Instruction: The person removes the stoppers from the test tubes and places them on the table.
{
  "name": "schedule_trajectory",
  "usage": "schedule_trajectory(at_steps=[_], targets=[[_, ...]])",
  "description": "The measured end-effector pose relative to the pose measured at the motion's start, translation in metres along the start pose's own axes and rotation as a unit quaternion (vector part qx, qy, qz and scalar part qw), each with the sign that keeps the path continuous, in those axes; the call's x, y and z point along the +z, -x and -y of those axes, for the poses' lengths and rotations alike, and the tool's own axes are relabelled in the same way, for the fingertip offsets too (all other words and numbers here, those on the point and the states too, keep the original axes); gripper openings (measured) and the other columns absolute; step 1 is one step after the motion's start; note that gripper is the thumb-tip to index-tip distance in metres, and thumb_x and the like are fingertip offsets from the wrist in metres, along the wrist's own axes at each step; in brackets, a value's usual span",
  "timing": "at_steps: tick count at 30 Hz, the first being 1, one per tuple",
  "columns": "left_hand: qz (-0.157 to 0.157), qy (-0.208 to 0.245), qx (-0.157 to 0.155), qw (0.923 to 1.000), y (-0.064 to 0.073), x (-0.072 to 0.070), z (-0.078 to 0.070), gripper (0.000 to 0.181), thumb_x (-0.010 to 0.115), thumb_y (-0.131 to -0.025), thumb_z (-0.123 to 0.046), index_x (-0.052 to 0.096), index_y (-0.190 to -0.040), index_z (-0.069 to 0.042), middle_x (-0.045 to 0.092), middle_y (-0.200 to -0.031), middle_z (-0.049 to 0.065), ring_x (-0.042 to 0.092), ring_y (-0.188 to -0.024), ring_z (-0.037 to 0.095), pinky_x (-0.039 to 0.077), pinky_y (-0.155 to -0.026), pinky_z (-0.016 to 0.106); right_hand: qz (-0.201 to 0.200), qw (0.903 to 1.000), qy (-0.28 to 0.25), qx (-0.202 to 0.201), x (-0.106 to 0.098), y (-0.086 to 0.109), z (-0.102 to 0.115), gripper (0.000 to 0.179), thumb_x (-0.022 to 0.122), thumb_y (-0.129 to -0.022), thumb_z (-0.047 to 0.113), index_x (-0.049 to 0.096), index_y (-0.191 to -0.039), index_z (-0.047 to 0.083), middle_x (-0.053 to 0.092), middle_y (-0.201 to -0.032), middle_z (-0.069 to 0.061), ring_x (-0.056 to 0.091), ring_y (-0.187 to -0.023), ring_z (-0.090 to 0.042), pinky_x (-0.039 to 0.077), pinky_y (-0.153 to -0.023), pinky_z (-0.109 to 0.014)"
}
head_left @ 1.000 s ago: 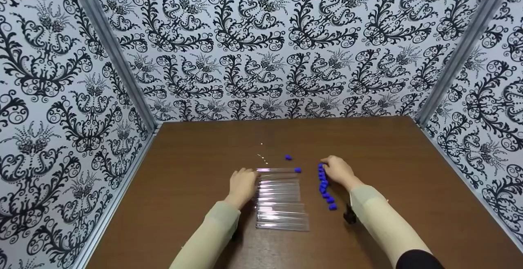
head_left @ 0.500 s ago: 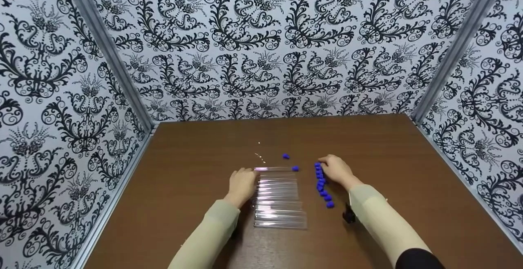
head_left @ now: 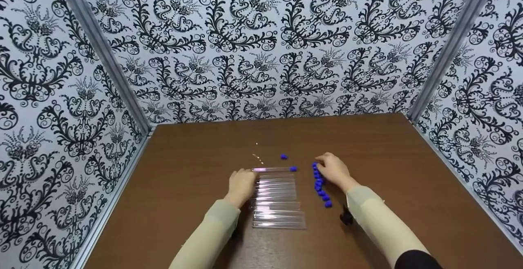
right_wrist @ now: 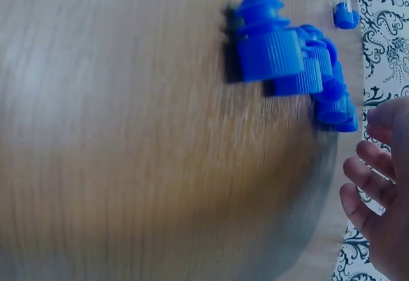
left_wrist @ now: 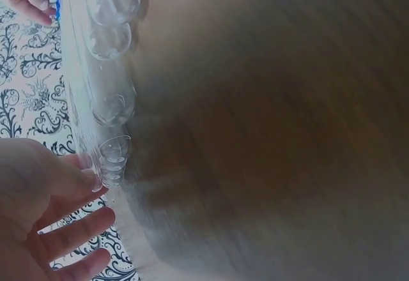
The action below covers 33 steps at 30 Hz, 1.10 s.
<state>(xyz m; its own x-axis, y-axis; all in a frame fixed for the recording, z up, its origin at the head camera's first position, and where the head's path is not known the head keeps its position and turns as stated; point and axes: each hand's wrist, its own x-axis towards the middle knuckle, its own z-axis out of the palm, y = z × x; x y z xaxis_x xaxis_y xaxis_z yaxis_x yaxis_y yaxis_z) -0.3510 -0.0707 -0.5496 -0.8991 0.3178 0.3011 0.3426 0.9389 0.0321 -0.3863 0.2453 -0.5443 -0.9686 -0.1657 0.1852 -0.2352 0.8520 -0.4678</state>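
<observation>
Clear test tubes (head_left: 278, 195) lie side by side on the table in a column. At its far end is a tube with a blue cap (head_left: 293, 169). My left hand (head_left: 242, 185) is at that tube's left end; in the left wrist view thumb and forefinger pinch a rounded tube end (left_wrist: 96, 180), the other fingers spread. Blue ribbed caps (head_left: 318, 185) lie in a crooked row right of the tubes. Beside the row's far end is my right hand (head_left: 335, 170); in the right wrist view its fingers (right_wrist: 367, 182) are loosely bent, holding nothing, just apart from the caps (right_wrist: 271, 54).
A single blue cap (head_left: 283, 156) lies beyond the capped tube. Small bright specks (head_left: 258, 158) show on the brown table (head_left: 196, 146) behind the tubes. A black object (head_left: 346, 216) is under the right forearm. Patterned walls (head_left: 261, 56) enclose the table's back and sides.
The head view has shifted slightly, so the tubes and caps appear a little further left. My right hand's fingers have lifted slightly off the far end of the cap row. The left hand stays put.
</observation>
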Motion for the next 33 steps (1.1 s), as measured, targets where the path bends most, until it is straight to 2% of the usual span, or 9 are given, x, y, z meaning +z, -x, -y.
schedule_trajectory(at_steps=[3,6,15,21,28,33], targets=[[-0.01,-0.007,0.008,0.9999,0.0,0.001,0.001,0.018,0.065,-0.077,-0.002,0.073,-0.084,-0.017,0.07,-0.085,0.003,0.063,-0.081,0.026,0.051,-0.076,0.045,-0.005,0.9999,0.008,-0.005,0.002,-0.001,0.004,0.03,0.064,-0.09,0.016,0.068,-0.118,0.003,0.061,-0.115,-0.014,0.062,-0.102,-0.032,0.05,-0.084,-0.05],[-0.017,-0.005,0.011,0.9998,0.001,0.002,0.001,0.019,0.064,-0.077,-0.001,0.073,-0.083,-0.017,0.07,-0.084,0.002,0.063,-0.08,0.025,0.051,-0.075,0.045,-0.009,0.9997,0.018,-0.016,0.004,-0.001,0.009,0.029,0.065,-0.09,0.016,0.069,-0.117,0.005,0.06,-0.117,-0.013,0.062,-0.102,-0.031,0.051,-0.082,-0.049],[-0.001,-0.003,0.009,1.0,0.003,-0.003,0.001,0.019,0.061,-0.079,-0.002,0.071,-0.085,-0.017,0.072,-0.089,0.002,0.064,-0.085,0.025,0.05,-0.081,0.046,-0.01,0.9963,0.047,-0.071,0.011,-0.001,0.025,0.028,0.07,-0.086,0.013,0.07,-0.113,0.006,0.062,-0.116,-0.01,0.06,-0.106,-0.03,0.051,-0.085,-0.046],[0.003,0.001,0.009,1.0,0.003,-0.004,0.002,0.019,0.062,-0.078,-0.002,0.072,-0.086,-0.017,0.072,-0.091,0.003,0.064,-0.086,0.025,0.05,-0.082,0.045,-0.013,0.9936,0.06,-0.095,0.018,-0.004,0.029,0.026,0.071,-0.085,0.013,0.072,-0.111,0.007,0.063,-0.111,-0.009,0.061,-0.101,-0.028,0.052,-0.082,-0.044],[-0.022,-0.011,0.006,0.9997,0.0,-0.004,0.006,0.014,0.067,-0.075,-0.004,0.072,-0.085,-0.013,0.069,-0.086,0.004,0.064,-0.081,0.026,0.051,-0.076,0.044,-0.022,0.9919,0.066,-0.107,0.026,-0.005,0.032,0.026,0.073,-0.084,0.015,0.073,-0.109,0.009,0.065,-0.106,-0.006,0.061,-0.098,-0.025,0.052,-0.079,-0.042],[-0.033,-0.001,-0.003,0.9994,-0.003,-0.006,0.009,0.018,0.068,-0.079,-0.007,0.073,-0.096,-0.012,0.069,-0.092,0.005,0.065,-0.085,0.027,0.051,-0.077,0.045,-0.032,0.9898,0.064,-0.123,0.029,-0.005,0.035,0.026,0.074,-0.083,0.015,0.073,-0.109,0.009,0.066,-0.107,-0.007,0.06,-0.1,-0.027,0.052,-0.081,-0.043]])
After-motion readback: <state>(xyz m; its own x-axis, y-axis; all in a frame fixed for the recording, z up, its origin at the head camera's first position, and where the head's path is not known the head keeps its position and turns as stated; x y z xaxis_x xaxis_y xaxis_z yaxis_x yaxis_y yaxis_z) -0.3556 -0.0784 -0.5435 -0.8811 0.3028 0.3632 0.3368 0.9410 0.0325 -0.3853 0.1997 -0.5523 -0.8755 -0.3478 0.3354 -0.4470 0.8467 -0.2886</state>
